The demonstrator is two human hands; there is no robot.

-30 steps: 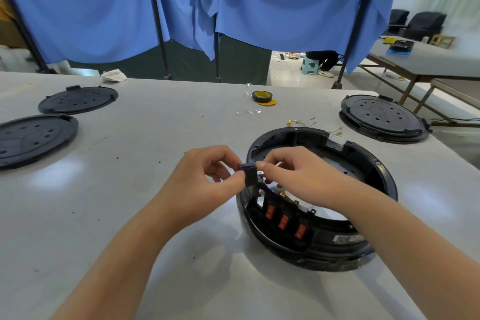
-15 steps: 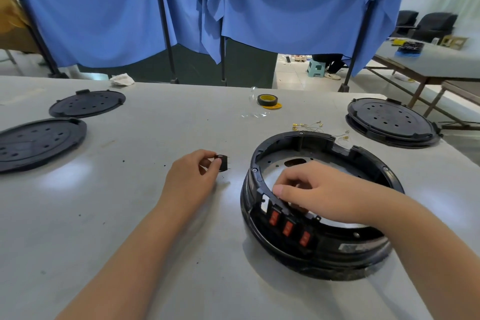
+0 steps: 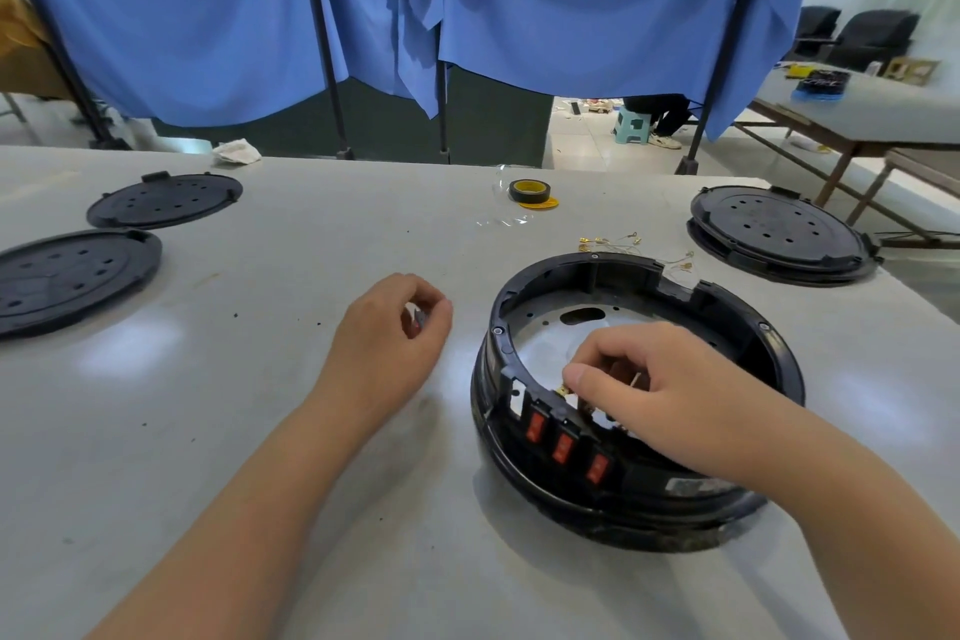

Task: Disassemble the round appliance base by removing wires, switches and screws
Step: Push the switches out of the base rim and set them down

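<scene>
The round black appliance base [image 3: 769, 343] sits on the grey table [image 3: 260, 431] at centre right, open side up. Three red rocker switches [image 3: 563, 447] sit in its near wall, with an empty slot [image 3: 517, 392] to their left. My right hand [image 3: 654, 379] reaches inside the ring, its fingers curled and pinching a small wire terminal behind the switches. My left hand [image 3: 389, 343] hovers over the table left of the base, fingers curled round a small removed switch [image 3: 415, 320], mostly hidden.
Loose wires with gold terminals [image 3: 618, 242] lie behind the base. A black tape roll [image 3: 529, 191] sits further back. Black round covers lie at far left [image 3: 67, 276], back left [image 3: 163, 200] and right [image 3: 779, 231]. Blue curtains hang beyond the table's far edge.
The hands parted: my left hand carried the removed switch leftward away from the base and curled round it. My right hand dropped into the ring behind the red switches.
</scene>
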